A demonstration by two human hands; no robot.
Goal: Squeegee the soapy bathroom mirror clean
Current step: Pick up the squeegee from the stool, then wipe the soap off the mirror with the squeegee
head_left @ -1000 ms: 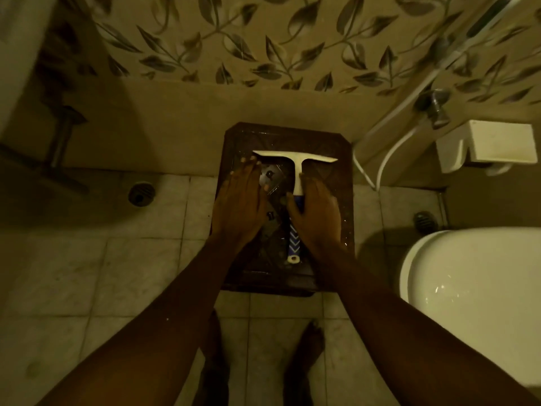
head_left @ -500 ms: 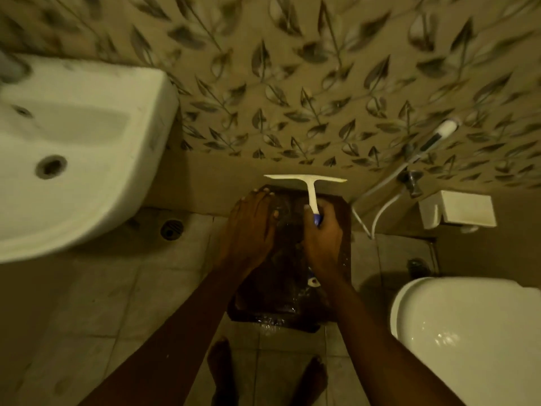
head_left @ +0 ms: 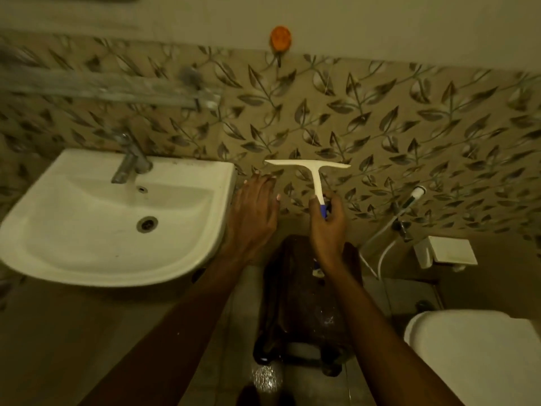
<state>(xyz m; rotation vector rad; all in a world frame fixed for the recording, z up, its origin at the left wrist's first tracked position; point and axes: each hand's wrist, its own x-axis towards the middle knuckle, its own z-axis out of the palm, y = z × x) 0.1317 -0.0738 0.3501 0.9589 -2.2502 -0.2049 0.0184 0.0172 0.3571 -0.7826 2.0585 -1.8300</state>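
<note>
Gripping the squeegee [head_left: 311, 170] by its handle in our right hand [head_left: 327, 221], left hand [head_left: 254, 213] spread loose beside the sink [head_left: 202, 260], we judge wiping hasn't begun; next, bring its blade to the mirror [head_left: 304, 291] lying near and below.

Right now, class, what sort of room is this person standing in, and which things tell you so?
A small home bathroom, most likely. A white washbasin with a tap hangs on the leaf-patterned tiled wall, and a toilet stands lower right with a spray hose beside it.
</note>
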